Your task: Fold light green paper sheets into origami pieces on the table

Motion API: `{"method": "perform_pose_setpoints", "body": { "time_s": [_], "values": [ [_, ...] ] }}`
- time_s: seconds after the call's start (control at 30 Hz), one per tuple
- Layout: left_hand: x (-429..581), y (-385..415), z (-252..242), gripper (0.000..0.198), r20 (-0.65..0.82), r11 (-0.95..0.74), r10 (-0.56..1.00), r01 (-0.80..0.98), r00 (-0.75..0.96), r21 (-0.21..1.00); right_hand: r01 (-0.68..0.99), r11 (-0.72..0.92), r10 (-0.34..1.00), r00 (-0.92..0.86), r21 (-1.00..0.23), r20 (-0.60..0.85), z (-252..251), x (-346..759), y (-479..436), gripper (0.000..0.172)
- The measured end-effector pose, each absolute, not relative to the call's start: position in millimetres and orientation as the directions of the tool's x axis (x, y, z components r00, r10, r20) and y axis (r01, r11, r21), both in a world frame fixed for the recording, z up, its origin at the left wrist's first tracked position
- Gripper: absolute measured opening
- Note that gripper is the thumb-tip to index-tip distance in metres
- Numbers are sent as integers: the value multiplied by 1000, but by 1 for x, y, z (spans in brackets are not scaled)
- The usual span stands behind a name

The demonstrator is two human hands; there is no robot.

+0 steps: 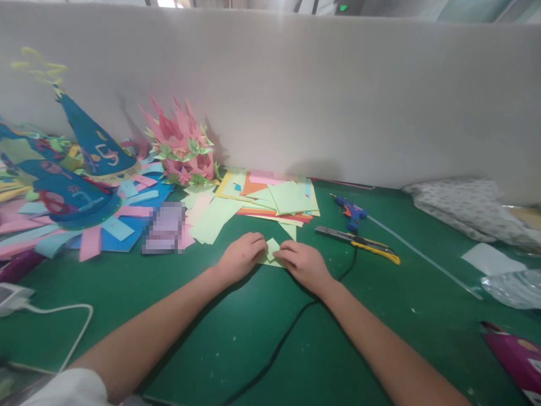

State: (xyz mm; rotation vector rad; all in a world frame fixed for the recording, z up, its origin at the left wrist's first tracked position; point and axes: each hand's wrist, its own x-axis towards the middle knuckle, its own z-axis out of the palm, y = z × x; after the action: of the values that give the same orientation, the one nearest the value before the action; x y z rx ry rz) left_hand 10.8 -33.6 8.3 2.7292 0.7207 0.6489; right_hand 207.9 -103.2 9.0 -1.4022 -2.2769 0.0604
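Observation:
A small folded piece of light green paper (273, 248) lies on the green tabletop in the middle of the head view. My left hand (243, 258) grips its left side with bent fingers. From the right, my right hand (306, 264) pinches the same paper between thumb and fingers. Both hands rest low on the table, and part of the paper is hidden under the fingertips. Just beyond them, a stack of coloured paper sheets (291, 198) is spread out, with loose light green sheets (216, 219) at its left.
Right of my hands lie a yellow utility knife (372, 248), blade out, and a blue glue gun (353, 212) with its black cord under my right arm. Leftward are a blurred-out rectangular object (164, 226), a pink paper crown (181, 144) and a blue cone hat (93, 138). A wall (359, 96) stands behind.

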Motion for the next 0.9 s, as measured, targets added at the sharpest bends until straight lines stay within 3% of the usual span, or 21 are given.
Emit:
{"method": "perform_pose_setpoints", "body": {
  "time_s": [0.3,0.9],
  "values": [
    [9,-31,17,21,288,-908,409,354,866,225,805,532,830,-434,-264,352,10,212,-102,27],
    [6,-36,21,18,194,-925,381,376,904,62,803,575,804,-519,-158,289,21,211,-105,28]
  ]
}}
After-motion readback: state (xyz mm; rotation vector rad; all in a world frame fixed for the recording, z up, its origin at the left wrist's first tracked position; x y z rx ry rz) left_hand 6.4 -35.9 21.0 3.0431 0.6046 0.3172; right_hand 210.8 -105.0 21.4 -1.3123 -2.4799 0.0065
